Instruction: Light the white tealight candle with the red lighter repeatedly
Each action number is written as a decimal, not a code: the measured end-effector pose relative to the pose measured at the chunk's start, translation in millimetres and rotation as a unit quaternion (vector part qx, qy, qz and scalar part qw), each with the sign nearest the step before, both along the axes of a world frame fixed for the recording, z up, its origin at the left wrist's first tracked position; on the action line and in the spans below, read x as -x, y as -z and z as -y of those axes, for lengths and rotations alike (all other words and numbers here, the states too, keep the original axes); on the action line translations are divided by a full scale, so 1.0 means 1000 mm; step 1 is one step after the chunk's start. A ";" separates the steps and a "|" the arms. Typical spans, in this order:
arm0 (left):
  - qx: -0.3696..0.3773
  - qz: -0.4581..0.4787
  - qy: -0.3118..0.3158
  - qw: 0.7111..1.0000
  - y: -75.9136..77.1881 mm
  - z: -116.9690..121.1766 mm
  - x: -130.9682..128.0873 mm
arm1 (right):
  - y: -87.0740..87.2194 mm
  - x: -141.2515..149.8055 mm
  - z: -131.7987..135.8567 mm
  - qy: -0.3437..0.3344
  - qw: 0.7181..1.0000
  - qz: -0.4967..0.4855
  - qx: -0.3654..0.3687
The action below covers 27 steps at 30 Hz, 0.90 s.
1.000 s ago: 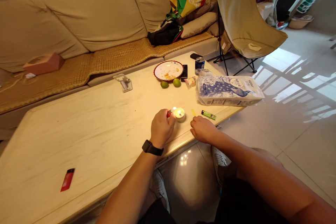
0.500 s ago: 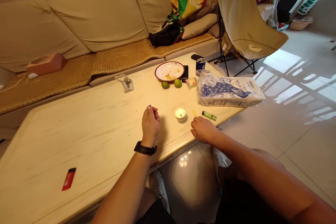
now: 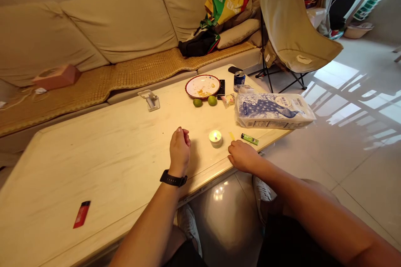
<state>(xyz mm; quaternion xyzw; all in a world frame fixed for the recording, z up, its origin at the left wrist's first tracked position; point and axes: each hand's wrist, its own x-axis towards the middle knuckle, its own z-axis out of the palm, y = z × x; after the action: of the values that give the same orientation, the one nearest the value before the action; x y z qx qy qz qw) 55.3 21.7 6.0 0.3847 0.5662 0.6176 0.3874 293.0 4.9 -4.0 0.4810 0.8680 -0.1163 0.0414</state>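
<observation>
The left hand (image 3: pixel 179 147), with a dark watch strap (image 3: pixel 173 178) around its wrist, is held above the pale, marble-look surface (image 3: pixel 106 154). Its fingers are curled in toward the palm; the inside is hidden, so I cannot tell whether they hold anything. To its right, and apart from it, a short, round, pale tealight candle (image 3: pixel 216 142) stands upright and lit near the close edge, between the two hands.

The right hand (image 3: pixel 243 155) rests at the near edge, to the right of the candle and not touching it. Its fingers are bent and bunched narrow. A thin yellow strip (image 3: pixel 232 135) lies just beyond them; I cannot tell whether they touch it. A green lighter with a black top (image 3: pixel 249 139) lies just to the right of the strip.

A flat red lighter with a black top (image 3: pixel 82 215) lies well to the left, at the near side. Farther back on the right is a white, plastic-wrapped pack printed with a blue peacock (image 3: pixel 273 110). Toward the far side sits a white oval plate with a dark red rim (image 3: pixel 194 85) holding yellow scraps, with two green limes (image 3: pixel 212 100) just in front of it and a blue metal can (image 3: pixel 239 78) to its right.
</observation>
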 end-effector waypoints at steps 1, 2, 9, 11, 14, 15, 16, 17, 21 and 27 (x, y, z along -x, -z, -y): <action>-0.001 0.002 0.000 1.000 0.000 0.000 0.000 | 0.000 0.000 0.000 0.000 1.000 0.001 0.000; -0.001 0.004 0.001 1.000 0.000 0.000 0.000 | -0.001 0.000 0.000 -0.001 1.000 0.001 0.001; 0.003 -0.005 0.008 1.000 0.002 0.000 0.001 | -0.002 0.000 0.000 -0.004 1.000 0.006 0.008; 0.002 -0.019 0.010 1.000 0.002 0.000 0.001 | -0.002 0.000 0.001 -0.005 1.000 0.006 0.007; 0.013 -0.076 0.022 0.997 0.000 0.003 0.001 | -0.004 0.000 0.001 -0.008 1.000 0.003 0.004; 0.015 -0.113 0.028 0.993 -0.001 0.004 0.000 | -0.004 0.000 0.001 -0.008 1.000 0.004 0.005; 0.014 -0.157 0.036 0.987 -0.002 0.005 -0.001 | -0.004 0.000 0.001 -0.007 1.000 0.006 0.008; 0.010 -0.207 0.046 0.977 -0.003 0.007 -0.002 | -0.004 0.001 0.001 -0.006 1.000 0.008 0.011; -0.029 -0.409 0.098 0.907 -0.005 0.012 -0.011 | -0.004 0.001 0.001 -0.006 1.000 0.008 0.012; -0.070 -0.525 0.133 0.838 -0.004 0.014 -0.022 | -0.001 0.001 0.000 -0.006 1.000 0.005 0.004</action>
<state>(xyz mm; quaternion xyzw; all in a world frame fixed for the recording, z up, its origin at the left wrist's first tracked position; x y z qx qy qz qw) 77.0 8.2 9.7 0.7489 0.5831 0.3040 0.0824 292.4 4.7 -3.1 0.4766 0.8699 -0.1172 0.0488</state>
